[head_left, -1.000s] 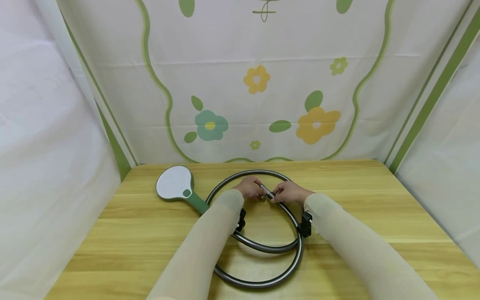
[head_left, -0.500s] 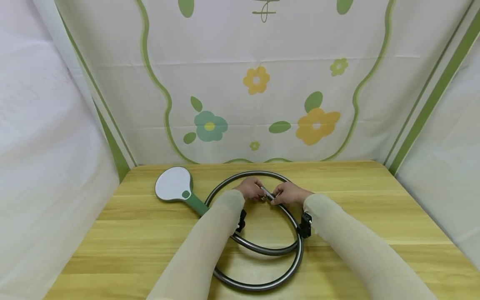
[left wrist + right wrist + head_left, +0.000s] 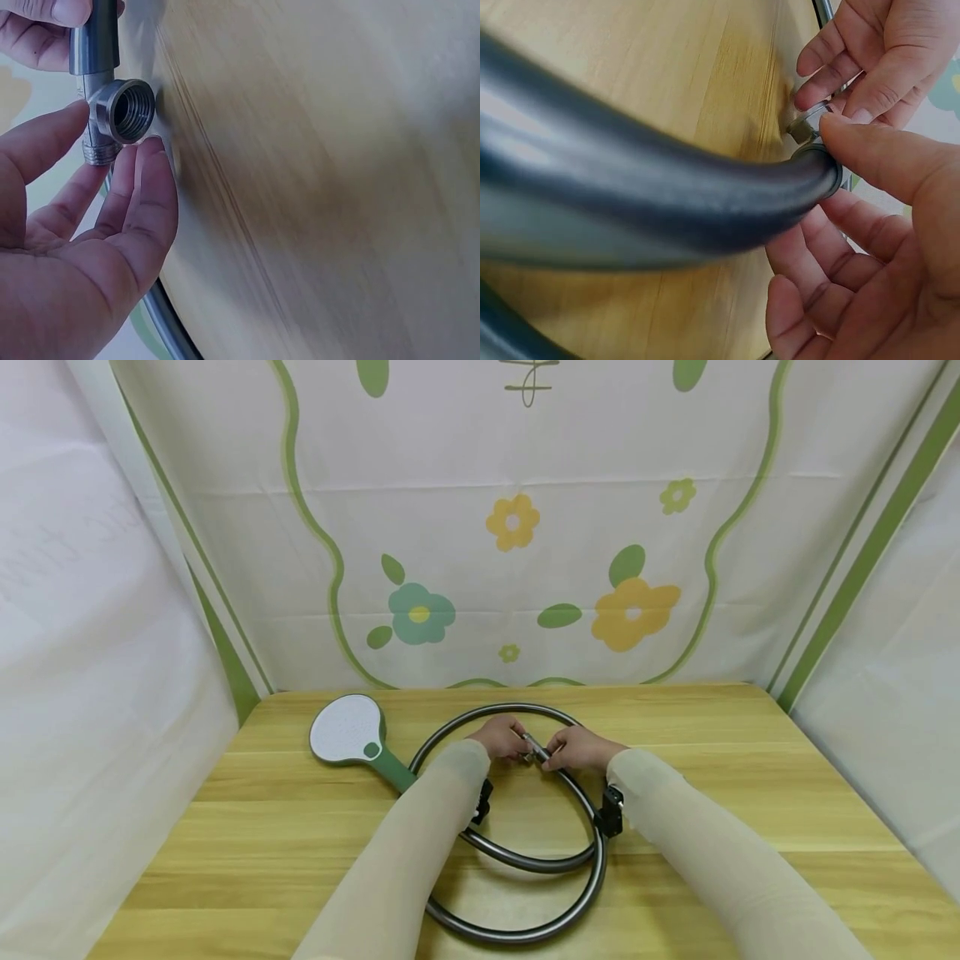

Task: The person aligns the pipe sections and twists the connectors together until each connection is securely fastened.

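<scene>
In the left wrist view, a silver metal T-shaped fitting shows a round opening with inner threads facing sideways and a threaded lower end. The thumb and fingertips of my left hand are around that lower end, pinching it. A dark grey hose connector sits on the fitting's other end. My right hand grips the connector between thumb and fingers. From there the shiny grey shower hose curves away in the right wrist view. A green shower head with a white face lies to the left.
The hose lies in wide loops on the wooden table, under and around both forearms. My left sleeve hides part of it and the end of the shower head's handle. A flower-printed white curtain stands behind the table.
My left fingers have shifted slightly at the fitting, leaving a little more of its end visible. The right hand, hose and shower head stay in nearly the same place.
</scene>
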`<state>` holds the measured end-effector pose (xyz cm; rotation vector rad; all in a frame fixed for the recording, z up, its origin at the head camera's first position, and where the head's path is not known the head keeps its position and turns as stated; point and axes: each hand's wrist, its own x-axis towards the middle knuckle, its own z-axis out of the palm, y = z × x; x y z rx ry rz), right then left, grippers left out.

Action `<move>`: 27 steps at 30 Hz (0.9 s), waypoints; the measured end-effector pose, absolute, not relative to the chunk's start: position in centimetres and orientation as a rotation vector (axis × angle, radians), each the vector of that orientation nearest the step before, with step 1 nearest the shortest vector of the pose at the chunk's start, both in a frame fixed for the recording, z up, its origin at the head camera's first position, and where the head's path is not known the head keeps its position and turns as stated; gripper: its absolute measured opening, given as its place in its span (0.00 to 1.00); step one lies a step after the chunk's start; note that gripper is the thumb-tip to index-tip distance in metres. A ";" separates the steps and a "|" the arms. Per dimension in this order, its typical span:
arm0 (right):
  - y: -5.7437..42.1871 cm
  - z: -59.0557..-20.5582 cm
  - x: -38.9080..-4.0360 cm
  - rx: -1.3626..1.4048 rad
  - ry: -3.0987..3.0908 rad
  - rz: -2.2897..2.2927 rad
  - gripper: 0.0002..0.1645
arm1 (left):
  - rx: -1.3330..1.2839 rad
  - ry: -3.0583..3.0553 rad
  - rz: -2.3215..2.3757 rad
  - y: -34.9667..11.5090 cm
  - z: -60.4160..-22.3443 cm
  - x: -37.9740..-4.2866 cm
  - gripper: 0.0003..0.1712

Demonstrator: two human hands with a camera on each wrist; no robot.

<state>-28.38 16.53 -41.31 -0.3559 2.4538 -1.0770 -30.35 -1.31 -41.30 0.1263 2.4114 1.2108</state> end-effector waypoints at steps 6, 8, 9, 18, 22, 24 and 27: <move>16.5 -41.3 -28.3 -0.324 2.475 -1.044 0.12 | 0.142 2.408 1.213 -1.5 -41.0 -30.0 0.08; 16.4 -41.3 -28.3 -0.313 2.475 -1.044 0.12 | 0.138 2.406 1.211 -1.4 -41.1 -30.1 0.07; 16.4 -41.3 -28.3 -0.308 2.472 -1.048 0.12 | 0.136 2.408 1.206 -1.4 -41.1 -30.1 0.07; 16.4 -41.0 -27.9 -0.297 2.453 -1.046 0.11 | 0.101 2.420 1.151 -1.6 -41.2 -30.5 0.09; 16.4 -40.9 -27.9 -0.290 2.453 -1.031 0.11 | 0.082 2.416 1.178 -2.0 -40.9 -30.6 0.16; 16.5 -40.9 -27.9 -0.287 2.463 -1.020 0.11 | 0.081 2.408 1.204 -2.2 -40.8 -30.7 0.18; 16.6 -41.0 -27.9 -0.282 2.477 -1.008 0.11 | 0.081 2.392 1.230 -2.5 -40.7 -30.7 0.20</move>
